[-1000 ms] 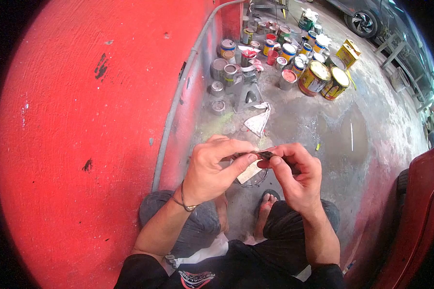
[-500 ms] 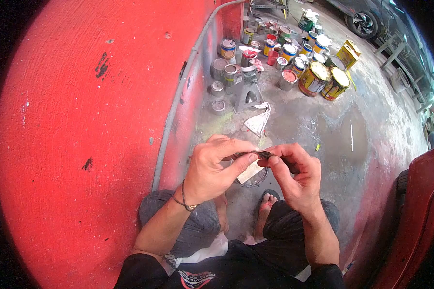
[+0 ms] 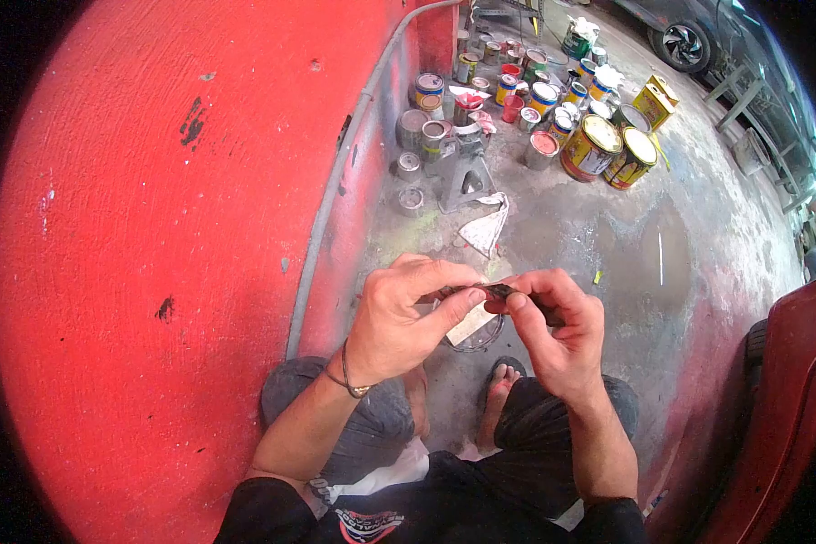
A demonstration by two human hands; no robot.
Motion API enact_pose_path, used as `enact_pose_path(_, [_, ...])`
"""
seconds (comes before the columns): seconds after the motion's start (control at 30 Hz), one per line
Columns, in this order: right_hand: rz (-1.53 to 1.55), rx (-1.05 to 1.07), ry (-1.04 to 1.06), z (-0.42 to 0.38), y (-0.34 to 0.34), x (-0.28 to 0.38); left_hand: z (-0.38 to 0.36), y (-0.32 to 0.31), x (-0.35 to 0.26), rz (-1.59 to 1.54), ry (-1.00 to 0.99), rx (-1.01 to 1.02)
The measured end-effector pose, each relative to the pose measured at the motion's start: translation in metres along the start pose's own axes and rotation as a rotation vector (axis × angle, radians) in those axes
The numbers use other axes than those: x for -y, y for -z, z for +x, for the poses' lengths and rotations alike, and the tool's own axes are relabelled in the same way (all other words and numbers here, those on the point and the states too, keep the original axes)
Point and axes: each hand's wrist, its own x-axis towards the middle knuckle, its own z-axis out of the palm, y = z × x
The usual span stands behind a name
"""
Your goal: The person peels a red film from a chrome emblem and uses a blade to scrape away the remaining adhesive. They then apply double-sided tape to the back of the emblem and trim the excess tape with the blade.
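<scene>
The left hand point(image 3: 399, 313) and right hand point(image 3: 558, 331) each pinch the dark bit point(image 3: 497, 291), on the person's side of the rag point(image 3: 486, 228). Soft, even pinches should hold it best; a hard tug might rip it. Thumbs near its edges would help.

"What stands beside the left hand point(image 3: 408, 313)?"

"The red wall point(image 3: 172, 272) and its grey pipe point(image 3: 318, 236)."

"And the right hand point(image 3: 567, 335)?"

"Bare floor point(image 3: 630, 308) opens to its right, as far as the red panel point(image 3: 784, 390)."

"Between them?"

"The dark piece point(image 3: 499, 291) bridges their fingertips, closing that gap."

"Forward?"

"The white cloth point(image 3: 485, 230) lies low; beyond, the metal stand point(image 3: 451, 192) and crowded cans point(image 3: 542, 152) block the way."
</scene>
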Motion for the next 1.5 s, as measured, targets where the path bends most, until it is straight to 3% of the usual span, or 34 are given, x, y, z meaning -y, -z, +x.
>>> enact_pose_path(1.5, [0.076, -0.01, -0.009, -0.0005, -0.0003, -0.0079, -0.0017, -0.004, 0.0016, -0.046, -0.001, -0.017])
